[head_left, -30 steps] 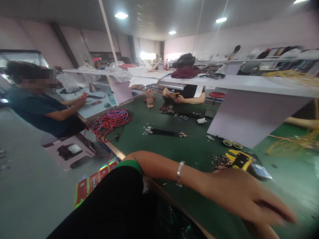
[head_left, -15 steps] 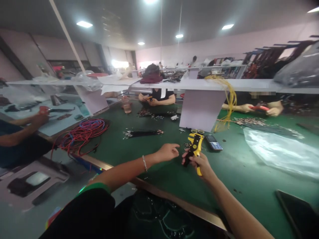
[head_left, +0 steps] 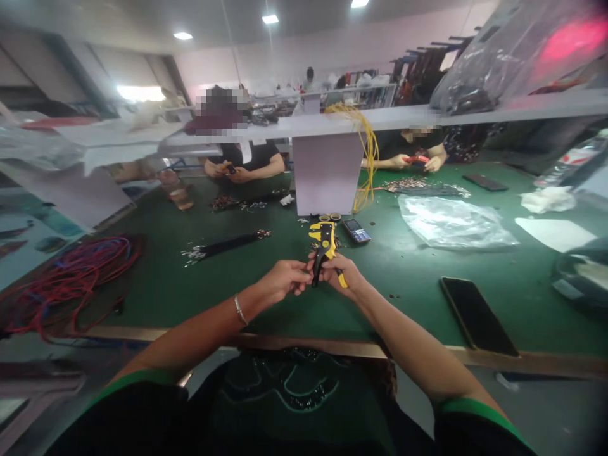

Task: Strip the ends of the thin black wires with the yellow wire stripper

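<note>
My right hand [head_left: 339,271] is wrapped around the handles of a yellow and black wire stripper [head_left: 325,244], its jaws pointing away from me. Close beside its black handle is my left hand [head_left: 286,278], thumb and fingers pinched together; whatever is between them is too small to make out. A bundle of black wires [head_left: 228,245] with bare metal ends lies beyond my left hand. Behind the stripper are small metal terminals [head_left: 314,247], partly hidden by it, and two tape rolls [head_left: 330,218]. A keypad phone [head_left: 356,232] rests just right of the tool.
Coiled red and blue cables [head_left: 90,278] lie on the left of the green table [head_left: 408,297]. On the right are a smartphone [head_left: 477,313] and a clear plastic bag [head_left: 451,221]. Yellow wires [head_left: 370,145] hang from the shelf [head_left: 266,131]. Two co-workers sit opposite, holding tools.
My view has turned right. My left hand has come together with my right hand at the stripper, its outstretched fingers now pinched. The stripper stays in my right hand.
</note>
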`<state>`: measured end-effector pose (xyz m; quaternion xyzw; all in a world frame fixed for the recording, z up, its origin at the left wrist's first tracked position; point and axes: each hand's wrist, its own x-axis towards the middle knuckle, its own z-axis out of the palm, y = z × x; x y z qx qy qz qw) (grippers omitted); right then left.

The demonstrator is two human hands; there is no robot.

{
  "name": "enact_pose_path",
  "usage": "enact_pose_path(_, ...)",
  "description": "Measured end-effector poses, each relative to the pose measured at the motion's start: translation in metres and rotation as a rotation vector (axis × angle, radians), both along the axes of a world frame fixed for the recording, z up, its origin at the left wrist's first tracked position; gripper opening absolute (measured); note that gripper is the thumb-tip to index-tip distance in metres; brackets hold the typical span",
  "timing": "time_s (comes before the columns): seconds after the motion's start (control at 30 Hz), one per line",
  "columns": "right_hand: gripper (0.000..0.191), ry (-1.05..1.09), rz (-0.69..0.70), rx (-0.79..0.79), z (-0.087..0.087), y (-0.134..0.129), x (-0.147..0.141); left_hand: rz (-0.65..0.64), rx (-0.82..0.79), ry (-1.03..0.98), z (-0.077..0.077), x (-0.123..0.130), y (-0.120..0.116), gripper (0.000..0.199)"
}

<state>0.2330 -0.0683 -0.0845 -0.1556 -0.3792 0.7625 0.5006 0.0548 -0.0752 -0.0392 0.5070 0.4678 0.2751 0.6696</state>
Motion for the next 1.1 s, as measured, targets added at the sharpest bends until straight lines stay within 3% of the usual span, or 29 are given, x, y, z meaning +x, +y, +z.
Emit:
enact_pose_path(0.27,0.030,0.057,0.055,-0.142,0.003,0.008,0.006,0.099,-0.014,-0.008,-0.012,-0.011,0.018,0.010)
enact_pose_path(0.8,0.034,0.117,0.010,-0.130,0.010,0.014,0.015,0.260,0.122,-0.100,0.004,-0.037,0.023,0.016)
enact_pose_path(1.1,0.046,0.097,0.018,-0.169,0.013,0.014,0.014,0.044,0.367,0.123,0.008,-0.024,-0.002,0.012)
